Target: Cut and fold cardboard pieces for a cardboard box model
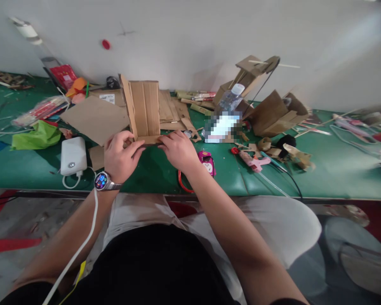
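A cardboard structure (144, 106) stands upright on the green table in front of me, with a tall back panel, a side panel at its left and a narrow strip (148, 139) along its front bottom edge. My left hand (122, 154) grips the left end of that strip, thumb in front and fingers partly hidden behind. At the strip's right end my right hand (179, 150) pinches the cardboard between thumb and fingers. A watch (102, 181) sits on my left wrist. Flat cardboard sheets (97, 116) lie behind and to the left.
A white power bank (73, 156) with a cable lies at left near green cloth (36, 136). On the right are a purple-pink item (207, 162), a pink glue gun (254, 161), a bottle (231, 99), a cardboard box (271, 114) and scraps. The table's front edge (209, 195) runs before my lap.
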`<state>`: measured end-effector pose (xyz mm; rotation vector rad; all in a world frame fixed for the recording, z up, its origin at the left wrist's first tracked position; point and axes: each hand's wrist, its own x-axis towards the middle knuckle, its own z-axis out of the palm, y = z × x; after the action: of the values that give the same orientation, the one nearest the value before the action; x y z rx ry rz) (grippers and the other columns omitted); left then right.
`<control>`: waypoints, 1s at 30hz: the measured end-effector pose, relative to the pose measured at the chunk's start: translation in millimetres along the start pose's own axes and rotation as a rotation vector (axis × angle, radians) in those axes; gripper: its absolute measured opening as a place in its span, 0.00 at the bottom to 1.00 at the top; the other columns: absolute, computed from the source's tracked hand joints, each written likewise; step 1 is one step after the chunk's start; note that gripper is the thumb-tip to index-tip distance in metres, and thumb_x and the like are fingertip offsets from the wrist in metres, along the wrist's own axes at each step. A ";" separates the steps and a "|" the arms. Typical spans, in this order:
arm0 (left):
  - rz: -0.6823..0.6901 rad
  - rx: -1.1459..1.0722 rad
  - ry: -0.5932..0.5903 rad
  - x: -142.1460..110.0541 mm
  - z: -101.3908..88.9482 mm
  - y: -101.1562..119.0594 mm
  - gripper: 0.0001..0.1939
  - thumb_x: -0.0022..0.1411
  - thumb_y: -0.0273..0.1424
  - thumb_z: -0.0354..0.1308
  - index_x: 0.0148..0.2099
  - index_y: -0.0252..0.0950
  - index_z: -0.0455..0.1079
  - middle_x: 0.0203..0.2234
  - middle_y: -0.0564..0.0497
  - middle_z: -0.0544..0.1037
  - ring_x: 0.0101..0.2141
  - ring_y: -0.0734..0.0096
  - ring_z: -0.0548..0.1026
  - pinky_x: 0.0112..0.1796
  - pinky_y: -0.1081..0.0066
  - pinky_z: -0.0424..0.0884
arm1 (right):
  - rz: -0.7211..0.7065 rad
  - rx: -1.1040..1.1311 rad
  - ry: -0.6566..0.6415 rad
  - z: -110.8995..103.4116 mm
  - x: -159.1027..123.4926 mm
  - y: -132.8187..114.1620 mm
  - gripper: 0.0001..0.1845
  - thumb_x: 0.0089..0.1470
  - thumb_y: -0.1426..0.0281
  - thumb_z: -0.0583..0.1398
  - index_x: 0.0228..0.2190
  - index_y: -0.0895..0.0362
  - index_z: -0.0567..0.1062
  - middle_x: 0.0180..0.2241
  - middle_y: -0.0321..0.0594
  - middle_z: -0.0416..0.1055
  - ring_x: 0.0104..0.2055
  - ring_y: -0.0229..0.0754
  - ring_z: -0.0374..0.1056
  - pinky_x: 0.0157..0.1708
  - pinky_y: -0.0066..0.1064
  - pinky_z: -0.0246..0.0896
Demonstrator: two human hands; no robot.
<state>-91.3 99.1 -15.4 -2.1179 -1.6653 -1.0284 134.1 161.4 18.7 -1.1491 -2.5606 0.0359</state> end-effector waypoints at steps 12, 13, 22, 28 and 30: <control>-0.039 0.032 0.020 5.3 -9.0 6.5 0.12 0.70 0.37 0.62 0.51 0.48 0.84 0.55 0.43 0.79 0.47 0.52 0.81 0.62 0.43 0.63 | 0.025 -0.015 0.052 -6.2 -1.7 -4.4 0.16 0.75 0.65 0.56 0.52 0.57 0.82 0.47 0.51 0.80 0.54 0.56 0.68 0.55 0.45 0.60; -0.050 0.032 0.011 6.5 -10.5 7.6 0.12 0.70 0.37 0.62 0.51 0.48 0.84 0.56 0.43 0.79 0.48 0.51 0.81 0.63 0.42 0.62 | 0.031 -0.015 0.056 -6.8 -1.6 -5.0 0.16 0.75 0.65 0.56 0.52 0.57 0.82 0.47 0.51 0.80 0.54 0.56 0.68 0.55 0.45 0.60; -0.085 0.005 0.000 5.7 -9.7 5.6 0.15 0.69 0.36 0.62 0.55 0.48 0.83 0.55 0.41 0.79 0.50 0.48 0.81 0.63 0.40 0.62 | 0.035 -0.028 0.049 -7.1 0.1 -5.8 0.16 0.75 0.64 0.57 0.51 0.57 0.82 0.46 0.51 0.80 0.54 0.56 0.69 0.53 0.45 0.60; -0.134 0.015 0.122 -11.7 -5.5 -8.4 0.18 0.70 0.37 0.62 0.60 0.44 0.77 0.53 0.39 0.80 0.55 0.46 0.78 0.65 0.42 0.59 | 0.034 -0.037 0.038 -6.8 -0.4 -6.8 0.17 0.75 0.63 0.56 0.51 0.56 0.81 0.46 0.50 0.80 0.53 0.55 0.68 0.53 0.43 0.59; -0.142 0.000 0.093 -15.4 -5.0 -10.9 0.15 0.71 0.37 0.61 0.58 0.44 0.77 0.50 0.41 0.82 0.54 0.48 0.78 0.65 0.42 0.59 | 0.037 -0.037 0.037 -6.7 -1.1 -7.9 0.16 0.75 0.63 0.56 0.51 0.56 0.81 0.46 0.50 0.80 0.53 0.55 0.69 0.52 0.43 0.59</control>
<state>-104.6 88.1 -24.3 -1.9431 -1.7919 -1.1482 131.2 154.6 26.0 -1.1995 -2.5178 -0.0238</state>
